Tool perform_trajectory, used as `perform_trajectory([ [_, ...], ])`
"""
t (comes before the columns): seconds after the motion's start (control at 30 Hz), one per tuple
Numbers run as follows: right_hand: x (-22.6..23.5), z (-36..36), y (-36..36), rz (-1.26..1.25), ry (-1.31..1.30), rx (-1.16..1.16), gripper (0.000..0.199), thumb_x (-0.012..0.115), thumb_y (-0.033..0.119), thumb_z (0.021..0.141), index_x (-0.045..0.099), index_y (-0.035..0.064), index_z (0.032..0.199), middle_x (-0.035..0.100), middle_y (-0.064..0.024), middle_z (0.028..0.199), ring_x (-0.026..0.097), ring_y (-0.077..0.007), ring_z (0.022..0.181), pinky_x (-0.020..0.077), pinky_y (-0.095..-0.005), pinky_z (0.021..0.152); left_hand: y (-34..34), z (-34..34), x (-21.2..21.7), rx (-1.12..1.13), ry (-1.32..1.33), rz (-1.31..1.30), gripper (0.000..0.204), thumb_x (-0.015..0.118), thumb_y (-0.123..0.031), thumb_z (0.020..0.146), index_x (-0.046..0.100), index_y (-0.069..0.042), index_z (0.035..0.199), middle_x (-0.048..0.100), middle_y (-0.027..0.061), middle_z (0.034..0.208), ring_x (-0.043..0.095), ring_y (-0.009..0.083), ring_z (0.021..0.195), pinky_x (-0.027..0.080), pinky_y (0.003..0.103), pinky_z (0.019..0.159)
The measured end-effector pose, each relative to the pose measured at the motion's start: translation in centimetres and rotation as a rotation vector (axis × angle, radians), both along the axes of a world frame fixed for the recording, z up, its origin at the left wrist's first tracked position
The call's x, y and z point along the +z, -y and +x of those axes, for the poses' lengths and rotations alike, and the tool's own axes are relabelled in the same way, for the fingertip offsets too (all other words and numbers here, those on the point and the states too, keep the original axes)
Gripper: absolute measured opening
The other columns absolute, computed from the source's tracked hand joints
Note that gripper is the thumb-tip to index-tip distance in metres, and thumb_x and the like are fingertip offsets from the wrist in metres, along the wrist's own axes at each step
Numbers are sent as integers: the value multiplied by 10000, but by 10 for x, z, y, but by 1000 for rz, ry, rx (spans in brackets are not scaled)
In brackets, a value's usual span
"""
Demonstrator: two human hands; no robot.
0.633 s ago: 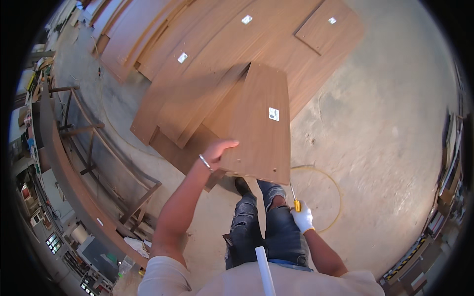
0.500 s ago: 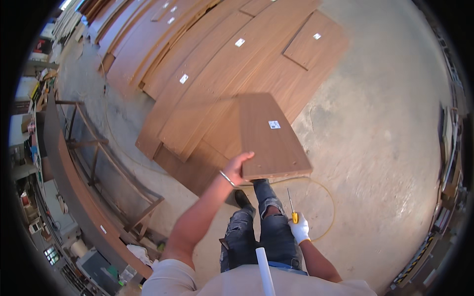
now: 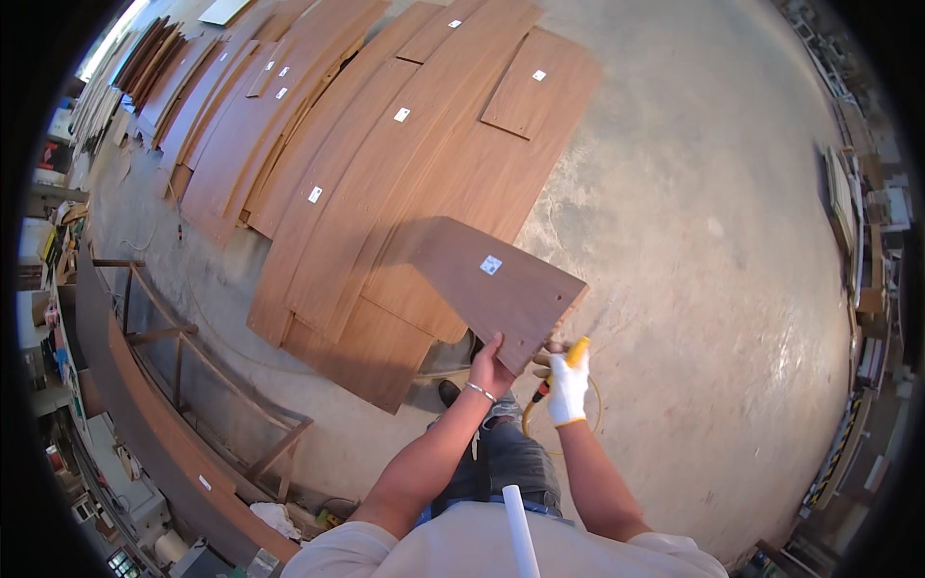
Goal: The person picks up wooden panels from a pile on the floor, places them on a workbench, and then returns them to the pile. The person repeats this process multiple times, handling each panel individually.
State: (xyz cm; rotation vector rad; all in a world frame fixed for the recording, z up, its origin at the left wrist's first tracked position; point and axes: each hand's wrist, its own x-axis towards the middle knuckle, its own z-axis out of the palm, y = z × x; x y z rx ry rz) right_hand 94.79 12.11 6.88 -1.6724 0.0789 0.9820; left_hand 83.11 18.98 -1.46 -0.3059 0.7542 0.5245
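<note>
My bare left hand (image 3: 489, 372), with a bracelet at the wrist, grips the near corner of a brown wooden panel (image 3: 501, 303). The panel is held tilted above the floor boards; it has a white label and small holes along its near end. Close by the panel's right-hand edge, my right hand (image 3: 568, 387), in a white glove, is closed around a yellow air blow gun (image 3: 578, 351). A red and black fitting (image 3: 542, 389) joins it to a yellow hose (image 3: 526, 416). The blow gun's nozzle cannot be made out.
Labelled brown boards (image 3: 356, 222) lie overlapping on the concrete floor ahead, a smaller panel (image 3: 541, 82) on top. To the left stand a metal frame (image 3: 183, 332) and a long brown board (image 3: 164, 414). Materials line the right wall (image 3: 872, 279).
The panel has turned, its near end now facing lower right. My left hand shifted to its near corner. My right hand rose with the blow gun toward the panel's edge. The view shifted right.
</note>
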Motion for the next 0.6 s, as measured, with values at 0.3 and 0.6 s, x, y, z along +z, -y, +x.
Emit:
perform_trajectory([
  [0.3,15,11,-48,-419,474,227,386,713,139,772,549,52,1111,642,-96,954,605,-179,872,491,-340,774,12,-4,-43,-7,17,-23,432,588,-369,938,529,-110,1279,608,78,1268,571,288,1168,457,458,996],
  [0.6,134,90,7,-74,280,143,436,663,-59,702,534,42,1107,564,-2,906,570,-98,751,492,-258,659,-43,-44,-70,501,8,-70,450,565,-392,941,564,-73,1259,625,95,1255,580,308,1154,467,478,976],
])
